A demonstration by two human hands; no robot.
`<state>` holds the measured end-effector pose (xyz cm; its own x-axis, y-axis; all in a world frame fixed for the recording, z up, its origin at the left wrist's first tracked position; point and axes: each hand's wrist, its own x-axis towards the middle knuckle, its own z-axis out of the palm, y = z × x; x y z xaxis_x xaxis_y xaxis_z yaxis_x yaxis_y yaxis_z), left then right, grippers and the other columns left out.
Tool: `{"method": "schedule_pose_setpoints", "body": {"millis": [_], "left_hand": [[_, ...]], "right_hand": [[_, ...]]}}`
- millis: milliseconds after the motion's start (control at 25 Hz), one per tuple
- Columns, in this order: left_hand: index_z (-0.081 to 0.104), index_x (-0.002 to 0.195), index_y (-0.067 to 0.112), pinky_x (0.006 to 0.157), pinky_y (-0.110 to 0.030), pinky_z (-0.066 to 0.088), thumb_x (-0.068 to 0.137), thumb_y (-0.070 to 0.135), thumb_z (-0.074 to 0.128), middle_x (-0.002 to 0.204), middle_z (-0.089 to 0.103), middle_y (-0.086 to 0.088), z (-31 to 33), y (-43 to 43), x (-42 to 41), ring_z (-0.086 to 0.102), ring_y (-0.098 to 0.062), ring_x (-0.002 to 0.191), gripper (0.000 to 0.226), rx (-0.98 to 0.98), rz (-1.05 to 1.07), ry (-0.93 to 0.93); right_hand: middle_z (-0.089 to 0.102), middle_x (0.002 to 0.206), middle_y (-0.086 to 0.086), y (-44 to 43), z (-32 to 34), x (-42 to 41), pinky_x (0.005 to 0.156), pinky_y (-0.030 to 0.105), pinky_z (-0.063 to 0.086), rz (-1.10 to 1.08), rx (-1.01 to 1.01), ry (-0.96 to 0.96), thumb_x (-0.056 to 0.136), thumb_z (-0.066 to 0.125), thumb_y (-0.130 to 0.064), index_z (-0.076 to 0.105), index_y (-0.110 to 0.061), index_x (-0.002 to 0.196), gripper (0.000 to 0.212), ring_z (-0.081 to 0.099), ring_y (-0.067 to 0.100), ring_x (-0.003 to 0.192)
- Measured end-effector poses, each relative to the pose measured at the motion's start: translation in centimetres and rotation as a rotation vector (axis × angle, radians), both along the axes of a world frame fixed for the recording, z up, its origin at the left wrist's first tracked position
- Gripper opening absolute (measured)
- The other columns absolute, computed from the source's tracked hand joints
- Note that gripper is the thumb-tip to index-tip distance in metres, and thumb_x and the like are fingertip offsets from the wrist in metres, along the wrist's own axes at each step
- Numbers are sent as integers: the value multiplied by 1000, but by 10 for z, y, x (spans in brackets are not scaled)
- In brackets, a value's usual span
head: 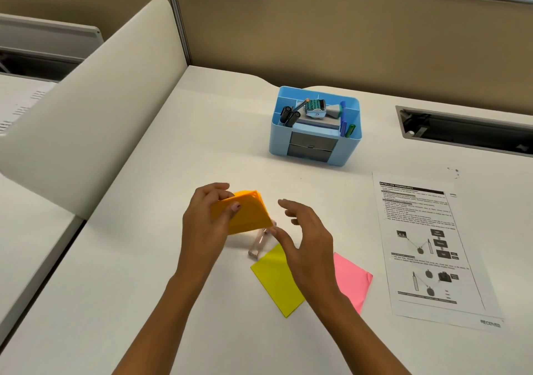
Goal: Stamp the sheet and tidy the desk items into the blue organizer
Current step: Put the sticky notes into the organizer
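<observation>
My left hand (206, 224) grips an orange sticky-note pad (246, 214), lifted and tilted above the desk. Just to its right my right hand (305, 245) hovers with fingers spread, holding nothing. Under the hands lie a small clear, pinkish item (257, 246), a yellow sticky pad (275, 281) and a pink sticky pad (353, 281), flat on the desk. The printed sheet (429, 247) lies to the right, with a "RECEIVED" mark at its lower right corner. The blue organizer (353, 144) stands further back, holding black markers, a stamp, tape and pens.
A cream divider panel (95, 109) runs along the left side of the white desk (173, 302). A cable slot (467, 131) is cut into the desk at the back right. A tan partition wall stands behind.
</observation>
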<state>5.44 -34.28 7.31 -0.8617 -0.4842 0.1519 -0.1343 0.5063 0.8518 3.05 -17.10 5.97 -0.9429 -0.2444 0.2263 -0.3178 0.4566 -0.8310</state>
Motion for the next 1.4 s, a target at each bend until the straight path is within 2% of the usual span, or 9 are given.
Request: {"method": "schedule_pose_setpoints", "body": {"millis": [160,440,640,720,800,880,1040,1200,1400], "left_hand": [[60,98,24,76,-7,40,87,23,62,117,56,13,7,22,-12,50,-2,105,11,117,-35,41],[56,113,27,83,-7,44,93,23,55,115,59,15,-5,37,-30,55,1,107,20,154,-98,117],[56,121,20,99,-20,34,99,19,40,127,57,3,-58,18,-55,50,-12,120,26,-48,-137,-62],[52,129,17,110,-31,26,100,22,33,139,49,-2,-79,14,-63,41,-20,132,35,-277,-201,-141],[45,136,19,115,-37,18,98,27,26,147,41,-1,-93,12,-64,31,-21,138,44,-522,-218,-153],[42,140,21,116,-38,16,97,30,23,148,38,0,-95,13,-64,30,-20,139,47,-588,-205,-152],[42,140,22,117,-38,17,97,29,23,148,38,1,-94,13,-64,30,-19,139,47,-603,-189,-145],[43,139,21,116,-37,17,97,28,24,148,40,1,-95,14,-64,31,-18,139,46,-595,-181,-129],[44,138,20,116,-38,18,98,28,24,147,40,0,-97,13,-66,31,-19,139,46,-615,-177,-126]], "right_hand": [[62,99,-13,0,6,-3,77,3,40,-54,-35,6,87,67,-17,63,-20,108,22,57,-1,90],[66,80,2,27,20,-29,64,9,45,-151,-98,126,89,59,2,63,-10,93,13,62,7,69],[66,83,12,40,53,-89,65,6,44,-238,-113,288,99,43,-6,58,-2,99,15,63,13,70],[65,86,14,39,69,-126,66,6,44,-260,-98,409,100,41,-9,58,1,101,19,60,15,71],[63,86,15,35,83,-166,67,14,47,-270,-68,524,99,42,-10,60,1,100,21,58,17,72],[61,88,15,27,91,-206,64,29,52,-252,-42,566,98,42,-10,61,0,99,21,58,20,74],[63,93,15,5,92,-269,69,26,47,-180,164,510,96,43,-8,62,-2,98,20,51,13,81],[66,105,13,-16,79,-310,76,23,39,-78,404,306,96,49,-10,65,-5,107,20,57,22,95],[66,112,12,-31,65,-333,86,28,48,-26,575,85,93,58,-15,68,-7,113,23,60,23,101]]}}
